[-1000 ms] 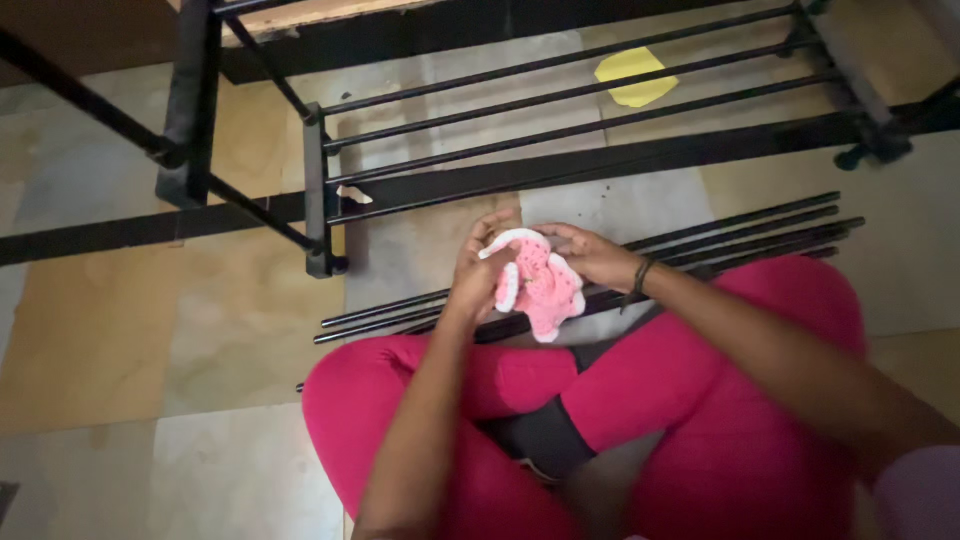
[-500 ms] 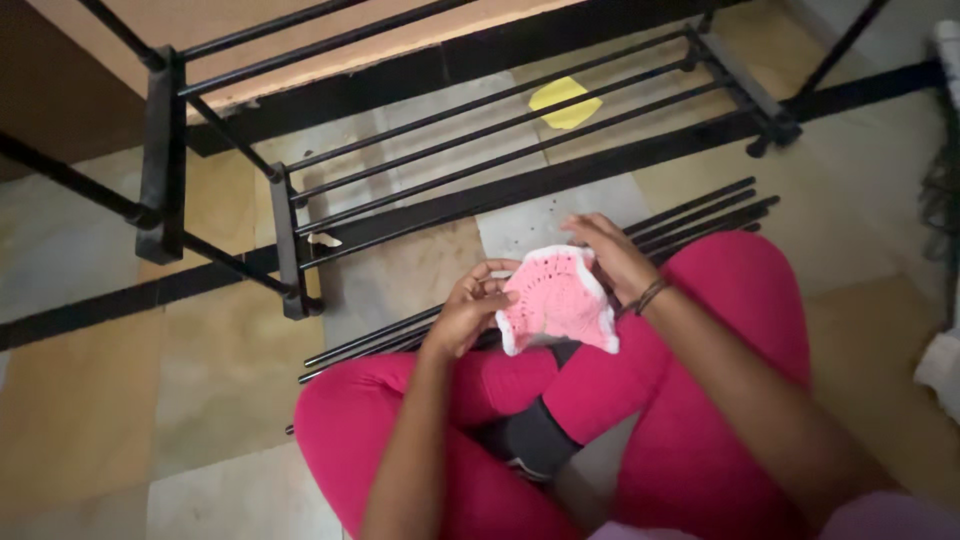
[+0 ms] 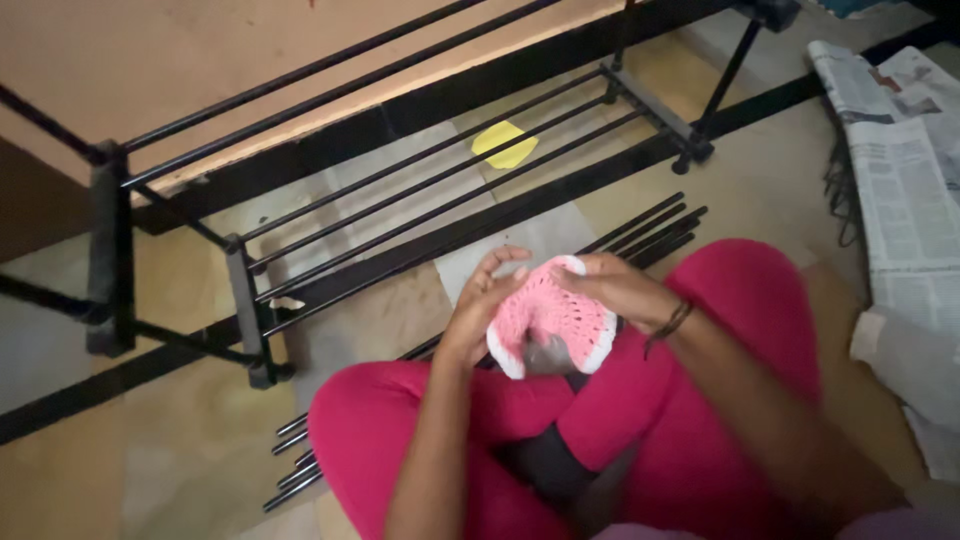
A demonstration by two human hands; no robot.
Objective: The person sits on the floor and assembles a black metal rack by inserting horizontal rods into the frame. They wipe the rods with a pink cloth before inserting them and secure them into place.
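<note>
A small pink crocheted cloth (image 3: 553, 318) with a white edge is held up over my lap, spread between both hands. My left hand (image 3: 483, 303) pinches its left side with the fingers curled around the edge. My right hand (image 3: 622, 288) grips its right upper edge; a dark bracelet sits on that wrist. I sit cross-legged on the floor in pink trousers (image 3: 720, 400). A dark grey thing shows just below the cloth, too blurred to identify.
A black metal rack frame (image 3: 420, 190) stands on the tiled floor ahead. Several loose black rods (image 3: 640, 225) lie between it and my knees. A yellow scrap (image 3: 505, 143) lies under the rack. Newspapers (image 3: 900, 160) are spread at the right.
The view has shifted, so rack and rods sit further right and the newspapers appear. The cloth has been turned and spread wider between my hands.
</note>
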